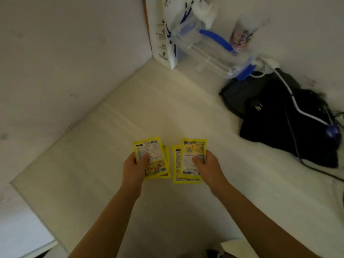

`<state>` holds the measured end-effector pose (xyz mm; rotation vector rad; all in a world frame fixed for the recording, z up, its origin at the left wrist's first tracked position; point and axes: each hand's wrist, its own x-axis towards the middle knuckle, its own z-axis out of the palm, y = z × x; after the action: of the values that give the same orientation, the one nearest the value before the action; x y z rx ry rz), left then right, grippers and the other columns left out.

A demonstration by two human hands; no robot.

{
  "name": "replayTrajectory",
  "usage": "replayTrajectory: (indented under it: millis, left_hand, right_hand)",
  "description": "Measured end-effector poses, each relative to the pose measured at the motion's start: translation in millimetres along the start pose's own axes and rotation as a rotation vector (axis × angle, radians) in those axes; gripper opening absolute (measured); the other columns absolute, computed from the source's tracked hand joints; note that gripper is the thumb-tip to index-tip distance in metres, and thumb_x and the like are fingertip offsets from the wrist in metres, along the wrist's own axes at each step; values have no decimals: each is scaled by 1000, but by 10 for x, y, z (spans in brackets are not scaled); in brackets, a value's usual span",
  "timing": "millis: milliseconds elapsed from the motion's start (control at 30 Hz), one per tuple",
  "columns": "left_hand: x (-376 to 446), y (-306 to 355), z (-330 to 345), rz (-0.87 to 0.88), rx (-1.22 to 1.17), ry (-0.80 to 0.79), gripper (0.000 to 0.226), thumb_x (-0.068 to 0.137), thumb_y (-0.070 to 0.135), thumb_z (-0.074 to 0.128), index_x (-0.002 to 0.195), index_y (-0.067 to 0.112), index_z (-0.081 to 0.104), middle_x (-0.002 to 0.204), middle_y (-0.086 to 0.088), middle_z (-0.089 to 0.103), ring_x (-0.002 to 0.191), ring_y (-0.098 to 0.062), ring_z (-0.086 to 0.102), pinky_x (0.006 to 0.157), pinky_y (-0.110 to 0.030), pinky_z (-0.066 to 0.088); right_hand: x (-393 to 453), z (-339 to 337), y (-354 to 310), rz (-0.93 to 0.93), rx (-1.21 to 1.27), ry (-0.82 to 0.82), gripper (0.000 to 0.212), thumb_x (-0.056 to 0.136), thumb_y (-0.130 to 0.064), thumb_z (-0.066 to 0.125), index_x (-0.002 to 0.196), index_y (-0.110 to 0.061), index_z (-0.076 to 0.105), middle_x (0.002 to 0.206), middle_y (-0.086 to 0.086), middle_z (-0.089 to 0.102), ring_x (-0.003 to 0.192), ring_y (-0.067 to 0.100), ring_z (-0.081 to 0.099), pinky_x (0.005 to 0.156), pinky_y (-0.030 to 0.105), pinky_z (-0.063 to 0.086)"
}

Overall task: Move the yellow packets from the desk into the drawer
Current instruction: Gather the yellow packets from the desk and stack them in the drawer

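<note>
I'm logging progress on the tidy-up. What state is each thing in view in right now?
Left hand: grip shut on a small stack of yellow packets, lifted off the desk.
Right hand: grip shut on another stack of yellow packets.
Desk: no packets lying on it.
Clear container: lying tilted at the back.
Black bag: slumped, white cable across it.
Drawer: cannot be made out.
</note>
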<state>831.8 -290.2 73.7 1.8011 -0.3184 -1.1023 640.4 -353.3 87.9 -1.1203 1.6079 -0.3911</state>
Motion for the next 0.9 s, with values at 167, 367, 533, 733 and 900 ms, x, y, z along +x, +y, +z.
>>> replayTrajectory:
  millis: [167,367,533,733,900]
  left_hand:
    - [-396,-291,-325,-18,42,-90,14,92,12,57,91,22,67,94,-4,72,83,-23,69,76,-40,57]
    - [-820,-471,-560,21,148,-236,12,93,13,57,96,19,66,96,-6,72,84,-23,70,75,-40,58]
    - [-1123,-551,-531,115,280,-361,11,92,13,58,100,17,66,93,-3,71,81,-17,69,67,-30,56]
    - [-1579,-785,-258,175,397,-524,12,90,12,60,98,16,67,90,-2,71,71,-9,67,60,-24,54]
    - [-2125,-1058,14,268,511,-705,10,89,10,62,94,18,67,82,4,70,65,-1,65,56,-13,50]
  right_hand:
    - [-622,143,340,12,17,71,19,93,-18,56,112,-16,59,108,6,65,97,25,64,86,46,55]
    - [-1315,182,841,64,43,212,16,89,-19,59,105,-15,62,99,6,68,91,26,66,82,51,55]
    - [-1789,37,1204,132,141,326,15,89,-17,59,103,-12,61,96,9,68,90,27,65,82,50,55]
    - [-2418,-193,1657,165,265,460,18,86,-12,62,104,-12,57,94,8,68,86,25,66,75,44,57]
    - [-2978,-391,2113,213,474,544,23,88,-3,58,110,-11,55,99,8,68,87,16,66,71,34,58]
